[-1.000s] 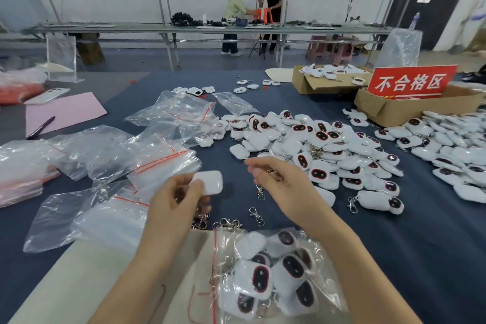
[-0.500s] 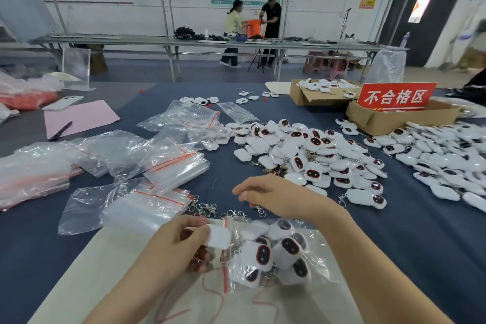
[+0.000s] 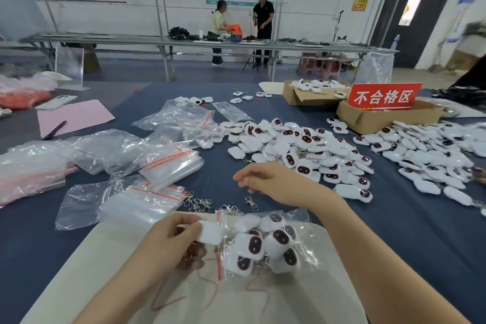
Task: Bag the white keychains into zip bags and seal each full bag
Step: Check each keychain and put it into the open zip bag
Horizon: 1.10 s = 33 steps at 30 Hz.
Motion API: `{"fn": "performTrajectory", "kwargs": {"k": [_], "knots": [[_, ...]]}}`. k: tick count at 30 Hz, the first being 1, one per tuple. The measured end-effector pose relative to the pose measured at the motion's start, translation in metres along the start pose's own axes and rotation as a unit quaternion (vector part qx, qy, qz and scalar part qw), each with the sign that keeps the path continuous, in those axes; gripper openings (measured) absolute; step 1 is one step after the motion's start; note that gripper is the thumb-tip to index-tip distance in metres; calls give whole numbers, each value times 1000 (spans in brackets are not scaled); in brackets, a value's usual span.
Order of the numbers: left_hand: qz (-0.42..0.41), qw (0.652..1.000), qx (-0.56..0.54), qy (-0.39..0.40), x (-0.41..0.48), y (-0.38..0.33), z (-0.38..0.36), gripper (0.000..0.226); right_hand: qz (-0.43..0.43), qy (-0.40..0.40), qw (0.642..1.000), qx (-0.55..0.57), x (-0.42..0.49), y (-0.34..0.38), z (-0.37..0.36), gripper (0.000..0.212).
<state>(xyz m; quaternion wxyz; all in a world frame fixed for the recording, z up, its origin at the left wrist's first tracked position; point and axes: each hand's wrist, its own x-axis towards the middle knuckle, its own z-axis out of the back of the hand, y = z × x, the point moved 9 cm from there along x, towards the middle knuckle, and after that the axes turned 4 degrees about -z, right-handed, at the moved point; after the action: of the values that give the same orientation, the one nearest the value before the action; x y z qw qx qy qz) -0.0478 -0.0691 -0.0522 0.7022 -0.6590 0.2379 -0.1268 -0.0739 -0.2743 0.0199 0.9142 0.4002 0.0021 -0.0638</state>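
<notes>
Pinching one white keychain [image 3: 210, 231] between thumb and fingers, left hand [image 3: 171, 242] is at the mouth of the zip bag [image 3: 313, 239]. The keychain touches the bag's red zip strip [image 3: 218, 258], at 3 o'clock of the hand. Bag mouth is unsealed, and about eight keychains are bunched inside, some face up. Bag lies on a cream mat [image 3: 79, 271] at 6 o'clock on the counter [image 3: 420, 231].

Right hand [image 3: 273, 181] hovers above the blue counter at 12 o'clock of the bag. Its fingers are loosely curled and point to 9 o'clock, with nothing seen in it, fingertips blurred. Loose metal clasps [image 3: 200, 202] lie just past the mat edge, between the two hands.

Empty zip bags [image 3: 147, 200] are stacked at 10 o'clock, with more spread further out that way. Main keychain pile [image 3: 302, 150] is at 1 o'clock, just beyond the right hand, and a second pile [image 3: 434, 158] is at 3 o'clock. Cardboard box [image 3: 368, 118] with red sign [image 3: 384, 97] sits at 2 o'clock, far side. Pink paper [image 3: 76, 113] and pen [image 3: 54, 130] are at 10 o'clock, far.
</notes>
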Motion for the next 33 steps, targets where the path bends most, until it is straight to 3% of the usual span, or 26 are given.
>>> {"fn": "performTrajectory", "kwargs": {"k": [5,9,17,23,33], "knots": [[69,987,-143,39,-3,12,-16,18,42,103,992,-62,0,18,-37,36],[73,982,-170,28,-1,15,-15,19,55,158,980,-105,1,20,-58,35],[59,990,-128,16,-1,14,-16,24,58,147,984,-83,14,16,-50,11],[27,995,-90,20,0,10,-24,20,63,151,986,-25,18,13,-53,15],[50,996,-72,27,8,13,-25,17,72,178,981,17,19,9,-53,11]]}}
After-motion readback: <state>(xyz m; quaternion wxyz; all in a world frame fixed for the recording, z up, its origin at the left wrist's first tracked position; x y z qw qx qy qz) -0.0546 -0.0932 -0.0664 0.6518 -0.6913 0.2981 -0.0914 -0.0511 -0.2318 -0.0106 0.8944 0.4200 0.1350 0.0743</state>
